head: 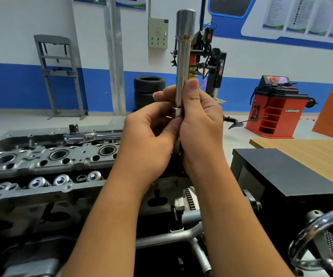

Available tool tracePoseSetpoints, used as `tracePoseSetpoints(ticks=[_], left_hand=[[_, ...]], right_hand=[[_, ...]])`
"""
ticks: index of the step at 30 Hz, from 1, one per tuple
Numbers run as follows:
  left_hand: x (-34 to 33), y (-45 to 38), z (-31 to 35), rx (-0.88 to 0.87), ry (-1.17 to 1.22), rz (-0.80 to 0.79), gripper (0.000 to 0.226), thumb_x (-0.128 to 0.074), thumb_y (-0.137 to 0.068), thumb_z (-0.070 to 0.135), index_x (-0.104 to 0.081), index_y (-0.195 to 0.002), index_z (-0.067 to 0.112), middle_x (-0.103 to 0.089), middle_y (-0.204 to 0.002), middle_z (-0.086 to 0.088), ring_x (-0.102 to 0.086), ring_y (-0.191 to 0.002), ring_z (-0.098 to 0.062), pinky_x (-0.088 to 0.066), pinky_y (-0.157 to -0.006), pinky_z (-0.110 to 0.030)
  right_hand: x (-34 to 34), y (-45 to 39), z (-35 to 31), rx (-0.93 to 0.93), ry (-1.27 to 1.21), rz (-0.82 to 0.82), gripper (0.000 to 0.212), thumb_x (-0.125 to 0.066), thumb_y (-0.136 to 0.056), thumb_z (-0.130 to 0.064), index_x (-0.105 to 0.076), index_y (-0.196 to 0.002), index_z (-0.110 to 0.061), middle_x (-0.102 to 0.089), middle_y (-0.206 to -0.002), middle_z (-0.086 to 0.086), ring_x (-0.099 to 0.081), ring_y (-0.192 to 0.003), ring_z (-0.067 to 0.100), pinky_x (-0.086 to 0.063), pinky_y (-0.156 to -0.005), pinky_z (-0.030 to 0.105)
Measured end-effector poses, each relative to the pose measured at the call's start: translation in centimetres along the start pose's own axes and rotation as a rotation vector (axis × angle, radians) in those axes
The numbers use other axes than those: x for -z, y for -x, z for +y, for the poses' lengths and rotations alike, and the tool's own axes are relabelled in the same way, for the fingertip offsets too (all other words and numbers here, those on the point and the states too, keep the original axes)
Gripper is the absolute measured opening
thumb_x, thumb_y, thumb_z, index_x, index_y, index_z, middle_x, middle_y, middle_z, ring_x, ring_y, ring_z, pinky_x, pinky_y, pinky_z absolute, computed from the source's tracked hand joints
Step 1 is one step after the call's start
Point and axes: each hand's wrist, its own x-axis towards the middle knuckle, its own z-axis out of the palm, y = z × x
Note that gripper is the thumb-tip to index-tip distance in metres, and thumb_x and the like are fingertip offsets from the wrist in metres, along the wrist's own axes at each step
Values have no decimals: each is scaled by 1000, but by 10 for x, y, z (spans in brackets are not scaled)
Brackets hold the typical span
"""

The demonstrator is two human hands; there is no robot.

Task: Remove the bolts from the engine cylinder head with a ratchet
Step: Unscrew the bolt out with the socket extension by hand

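Both hands are clamped on one upright extension bar (pixel 183 62): right hand (pixel 199 120) around its shaft, left hand (pixel 151 132) pinching its lower end. The ratchet (pixel 93 136) lies crosswise on the cylinder head (pixel 41 156), below and left, nearer the left hand.

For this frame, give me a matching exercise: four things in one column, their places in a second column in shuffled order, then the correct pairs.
Things
1. long socket
2. ratchet
3. stack of tyres
4. black box

Places
A. on the floor by the far wall
B. lying on top of the cylinder head
C. held upright between the left hand and the right hand
D. on the wooden table at the right

Pairs: 1-C, 2-B, 3-A, 4-D
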Motion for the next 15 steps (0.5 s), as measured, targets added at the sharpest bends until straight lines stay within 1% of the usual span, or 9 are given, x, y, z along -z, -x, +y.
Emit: tracePoseSetpoints(ticks=[1,3,5,7,9,10,11,13,15], left_hand=[[0,0,-1,3,-1,28,23,-68,-97,2,-74,-109,20,-79,-94,-3,-76,-89,-21,-65,-78,-32],[1,1,-2,-10,-15,60,26,-73,-92,-1,-75,-105,21,-78,-91,-2,-75,-85,-21,-64,-72,-28],[2,1,-3,-30,-37,52,29,-73,-92,0,-76,-104,27,-78,-91,2,-75,-82,-19,-62,-69,-23],[2,1,-2,-30,-25,-6,29,-67,-99,7,-74,-107,34,-79,-97,7,-76,-88,-12,-61,-73,-21],[2,1,-1,-21,7,-69,27,-58,-106,15,-72,-111,37,-79,-105,9,-75,-100,-8,-60,-82,-21],[1,1,-1,-19,18,-86,28,-56,-107,15,-72,-112,38,-79,-107,10,-74,-102,-7,-59,-85,-21],[1,1,0,-17,20,-96,30,-55,-107,13,-71,-111,38,-79,-106,11,-74,-102,-6,-59,-85,-21],[0,1,0,-25,0,-83,34,-60,-103,7,-71,-110,38,-79,-103,11,-75,-99,-6,-59,-84,-20],[0,1,-1,-42,-24,-23,33,-67,-98,2,-72,-105,35,-80,-97,11,-76,-91,-6,-60,-80,-20]], right_hand=[[-1,1,-1,-20,-27,-6,39,-50,-107,-37,-70,-89,-9,-77,-91,16,-72,-79,26,-62,-75,47],[-3,3,-3,-30,-64,-17,28,-60,-101,-38,-64,-96,-11,-77,-92,17,-72,-78,28,-61,-76,52],[-4,4,-5,-16,-73,-6,28,-66,-93,-40,-59,-96,-12,-77,-94,19,-73,-79,30,-60,-78,57],[-5,4,-6,0,-46,38,34,-66,-89,-42,-60,-96,-10,-78,-95,16,-72,-81,26,-60,-81,55],[-6,4,-6,22,10,80,35,-60,-99,-38,-64,-96,-3,-78,-96,14,-71,-83,20,-60,-85,48],[-6,3,-6,23,33,97,37,-54,-104,-36,-66,-94,-3,-78,-95,14,-71,-84,20,-60,-86,44],[-6,3,-6,18,45,114,40,-50,-107,-36,-68,-90,-5,-77,-95,14,-71,-85,20,-60,-86,44],[-7,4,-8,-8,23,129,43,-47,-107,-39,-69,-82,-11,-76,-92,18,-72,-84,23,-60,-88,49],[-9,6,-11,-46,-41,112,38,-56,-97,-47,-67,-84,-13,-76,-89,21,-72,-81,28,-60,-87,56]])
